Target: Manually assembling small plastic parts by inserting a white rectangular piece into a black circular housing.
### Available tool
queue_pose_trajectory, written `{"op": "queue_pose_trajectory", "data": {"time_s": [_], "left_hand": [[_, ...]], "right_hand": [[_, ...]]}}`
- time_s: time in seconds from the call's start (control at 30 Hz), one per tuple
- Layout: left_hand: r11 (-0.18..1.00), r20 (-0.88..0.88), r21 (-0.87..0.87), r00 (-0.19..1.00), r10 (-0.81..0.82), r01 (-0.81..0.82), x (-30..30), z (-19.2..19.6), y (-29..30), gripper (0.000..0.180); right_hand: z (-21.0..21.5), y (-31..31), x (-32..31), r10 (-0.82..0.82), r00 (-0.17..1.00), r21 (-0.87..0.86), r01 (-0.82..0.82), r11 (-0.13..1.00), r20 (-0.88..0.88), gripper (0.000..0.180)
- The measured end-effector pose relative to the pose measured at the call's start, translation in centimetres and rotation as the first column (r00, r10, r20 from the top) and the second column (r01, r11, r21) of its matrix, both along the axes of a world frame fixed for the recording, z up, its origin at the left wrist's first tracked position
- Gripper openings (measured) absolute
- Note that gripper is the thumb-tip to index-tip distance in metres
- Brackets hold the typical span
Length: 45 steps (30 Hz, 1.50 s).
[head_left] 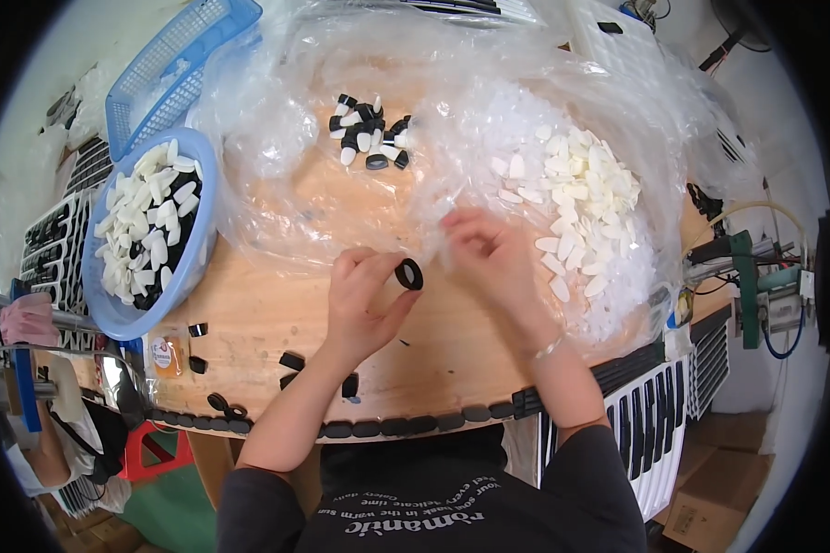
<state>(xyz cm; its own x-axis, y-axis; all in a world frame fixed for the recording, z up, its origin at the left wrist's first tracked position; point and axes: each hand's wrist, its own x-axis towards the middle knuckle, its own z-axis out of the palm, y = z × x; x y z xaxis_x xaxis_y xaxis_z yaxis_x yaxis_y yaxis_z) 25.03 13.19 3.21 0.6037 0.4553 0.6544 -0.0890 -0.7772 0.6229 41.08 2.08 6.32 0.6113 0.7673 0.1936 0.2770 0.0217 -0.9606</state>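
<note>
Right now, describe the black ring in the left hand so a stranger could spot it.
Start at the round wooden table. Near its middle, the left hand pinches a small black ring at its fingertips. Unlike the black pieces along the table's front edge, it is raised off the wood.

The left hand (364, 300) pinches a black ring (409, 274) while the right hand (491, 251) touches clear plastic sheeting (452, 120).

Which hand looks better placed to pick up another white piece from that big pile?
Probably the right hand. It lies at the edge of the white pieces on the clear plastic sheet, and its fingers look free. The left hand is farther away and already pinches a black ring.
</note>
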Motion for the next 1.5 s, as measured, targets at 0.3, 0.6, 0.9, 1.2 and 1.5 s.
{"op": "queue_pose_trajectory", "data": {"time_s": [0.3, 0.6, 0.9, 1.2, 1.5], "left_hand": [[0.988, 0.082, 0.127, 0.992, -0.101, 0.09, 0.2, 0.1, -0.4, 0.05], [0.984, 0.066, 0.005, 0.981, -0.181, 0.181, 0.0, 0.6, -0.1, 0.052], [0.988, 0.098, 0.089, 0.986, -0.134, 0.126, 0.0, 0.1, 0.0, 0.05], [0.956, 0.105, 0.23, 0.972, -0.21, 0.182, 0.2, 0.3, 0.5, 0.047], [0.966, 0.09, 0.127, 0.967, -0.237, 0.225, -0.2, 0.1, 0.5, 0.047]], "right_hand": [[-0.2, -0.2, -4.5, 0.018, 0.998, 0.08, -0.013, 0.997, -0.067, 0.005], [-1.1, -0.2, -4.4, 0.038, 0.997, 0.235, -0.052, 0.971, 0.066, 0.008], [-2.0, 0.2, -5.4, 0.024, 0.976, 0.246, 0.031, 0.969, -0.215, 0.005], [-1.5, -0.9, -3.0, 0.265, 0.694, 0.047, -0.317, 0.947, -0.67, 0.018], [-3.5, -0.6, -4.4, 0.362, 0.621, 0.233, -0.282, 0.931, -0.695, 0.019]]}}
